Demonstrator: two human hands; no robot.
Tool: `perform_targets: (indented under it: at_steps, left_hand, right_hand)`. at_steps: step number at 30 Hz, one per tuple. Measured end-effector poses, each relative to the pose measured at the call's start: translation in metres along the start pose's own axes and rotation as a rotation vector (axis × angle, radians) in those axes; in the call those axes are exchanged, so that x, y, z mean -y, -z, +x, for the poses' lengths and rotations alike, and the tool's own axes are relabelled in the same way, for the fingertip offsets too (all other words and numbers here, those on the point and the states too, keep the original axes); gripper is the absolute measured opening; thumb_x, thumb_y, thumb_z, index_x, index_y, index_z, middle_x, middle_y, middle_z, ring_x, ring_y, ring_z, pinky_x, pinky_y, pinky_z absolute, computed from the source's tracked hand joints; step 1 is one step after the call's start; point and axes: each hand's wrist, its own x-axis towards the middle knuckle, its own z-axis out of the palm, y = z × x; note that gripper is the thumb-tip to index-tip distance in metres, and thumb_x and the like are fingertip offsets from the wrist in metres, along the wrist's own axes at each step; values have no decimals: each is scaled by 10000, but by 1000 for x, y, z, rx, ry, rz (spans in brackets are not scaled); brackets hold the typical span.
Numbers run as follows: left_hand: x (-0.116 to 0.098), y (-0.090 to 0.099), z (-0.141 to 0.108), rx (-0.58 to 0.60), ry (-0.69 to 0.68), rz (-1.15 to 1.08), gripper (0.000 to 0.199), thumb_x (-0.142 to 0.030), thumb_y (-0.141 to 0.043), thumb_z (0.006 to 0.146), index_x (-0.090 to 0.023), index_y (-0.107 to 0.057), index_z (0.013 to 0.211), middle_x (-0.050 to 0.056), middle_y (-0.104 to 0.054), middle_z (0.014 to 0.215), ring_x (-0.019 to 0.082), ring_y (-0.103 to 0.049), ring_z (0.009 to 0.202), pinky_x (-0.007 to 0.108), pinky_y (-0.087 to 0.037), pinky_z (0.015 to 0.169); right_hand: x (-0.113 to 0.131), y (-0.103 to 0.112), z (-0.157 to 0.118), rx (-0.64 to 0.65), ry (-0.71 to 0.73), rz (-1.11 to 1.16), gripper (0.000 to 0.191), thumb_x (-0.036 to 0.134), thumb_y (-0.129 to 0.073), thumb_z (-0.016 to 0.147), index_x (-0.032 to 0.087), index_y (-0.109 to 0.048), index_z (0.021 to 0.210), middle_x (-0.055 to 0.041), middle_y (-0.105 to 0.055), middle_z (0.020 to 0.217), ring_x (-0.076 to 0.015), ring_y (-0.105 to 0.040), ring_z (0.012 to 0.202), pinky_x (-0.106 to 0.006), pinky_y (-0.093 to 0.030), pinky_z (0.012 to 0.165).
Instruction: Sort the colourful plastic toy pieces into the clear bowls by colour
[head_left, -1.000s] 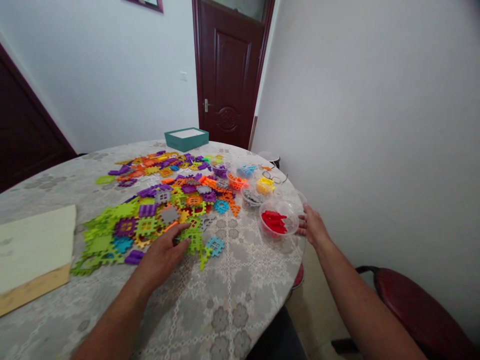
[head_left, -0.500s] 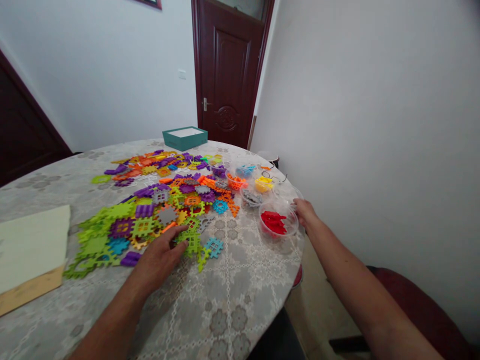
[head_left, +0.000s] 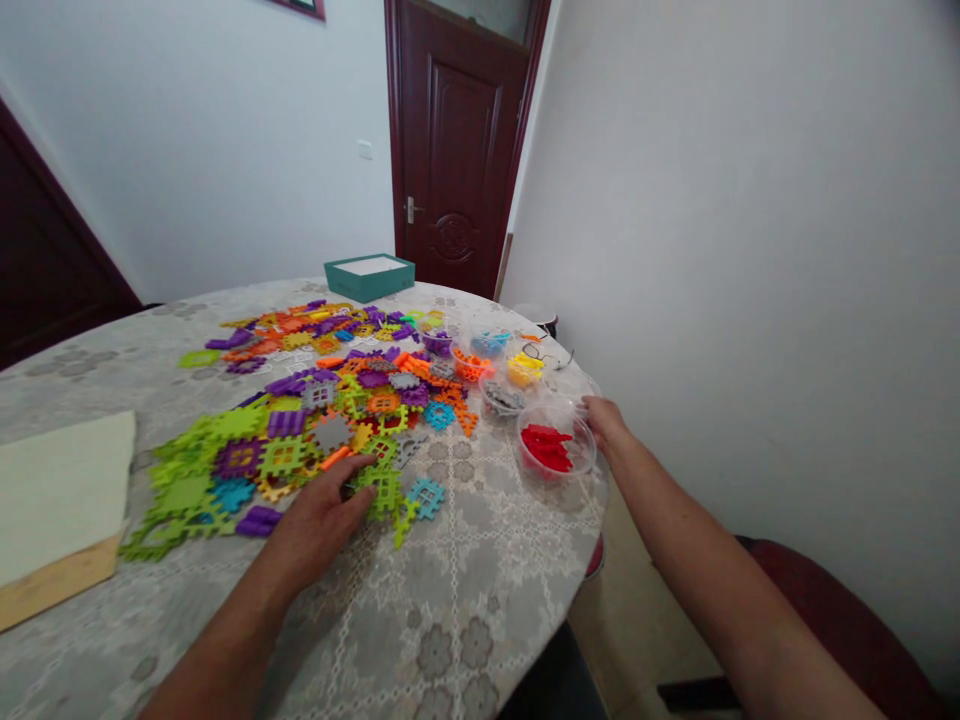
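Note:
My left hand [head_left: 326, 515] rests at the near edge of a pile of plastic building pieces, its thumb and index finger apart. Its fingertips touch a green square piece [head_left: 384, 490] and the green ones beside it; a blue square piece [head_left: 427, 497] lies just to the right. At the table's right edge, my right hand [head_left: 604, 421] is closed at the rim of a clear plastic bowl [head_left: 556, 474] with red pieces [head_left: 546, 447] in it. The bowl partly hides those fingers.
Other clear bowls hold grey pieces [head_left: 504, 397], yellow pieces [head_left: 525, 368], orange pieces [head_left: 472, 366] and blue pieces [head_left: 490, 343]. Glasses [head_left: 546, 354] lie behind them. A green box [head_left: 369, 283] stands at the back; a pale board [head_left: 64, 490] lies left. A dark red chair [head_left: 832, 610] is at right.
Both hands keep almost the same places. The view has shifted very slightly; no piece has visibly been picked up or set down.

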Motion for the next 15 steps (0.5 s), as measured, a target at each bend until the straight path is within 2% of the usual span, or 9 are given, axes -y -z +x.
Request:
perform_targets:
  at_steps: [4, 7, 9, 10, 12, 15]
  left_hand:
    - [0, 0, -2, 20, 13, 11, 632, -506, -532, 881, -209, -605, 1434, 13, -691, 815, 238, -661, 709, 337, -517, 660]
    - [1, 1, -2, 29, 29, 0, 638, -515, -521, 892, -197, -594, 1440, 2, -660, 752, 231, -641, 661, 328, -497, 619]
    - [1, 1, -1, 27, 31, 5, 636, -519, -521, 893, -198, -598, 1436, 14, -679, 799, 231, -648, 677, 330, -502, 629]
    - [1, 0, -1, 26, 28, 13, 633, -520, -521, 894, -201, -599, 1435, 22, -694, 839, 230, -652, 687, 332, -507, 639]
    - [1, 0, 0, 25, 24, 29, 631, -519, -522, 895, -208, -600, 1438, 40, -723, 935, 227, -659, 700, 338, -518, 661]
    - [2, 0, 0, 28, 19, 28, 626, -519, -530, 894, -223, -602, 1442, 69, -737, 1113, 234, -682, 767, 340, -536, 687]
  right_hand:
    - [4, -10, 8, -13, -15, -30, 206, 289, -683, 872, 182, -665, 1048, -14, -619, 675, -172, -589, 483, -279, -513, 460]
    - [7, -17, 13, 2, -33, -49, 282, 335, -663, 967, 167, -662, 1194, -100, -707, 1038, -221, -706, 823, -356, -612, 709]
    - [8, -20, 17, 17, -41, -55, 348, 371, -648, 1006, 177, -633, 1295, -116, -656, 1269, -242, -679, 1057, -430, -602, 888]
    - [8, -22, 18, 22, -39, -56, 368, 380, -642, 1014, 181, -620, 1323, -118, -631, 1324, -247, -660, 1114, -454, -588, 933]
    - [8, -24, 20, 28, -26, -59, 377, 383, -641, 1018, 180, -613, 1334, -115, -622, 1341, -248, -652, 1134, -463, -582, 950]
    - [8, -25, 22, 35, 33, -61, 383, 368, -659, 990, 163, -615, 1310, -133, -672, 1210, -244, -692, 979, -413, -616, 817]
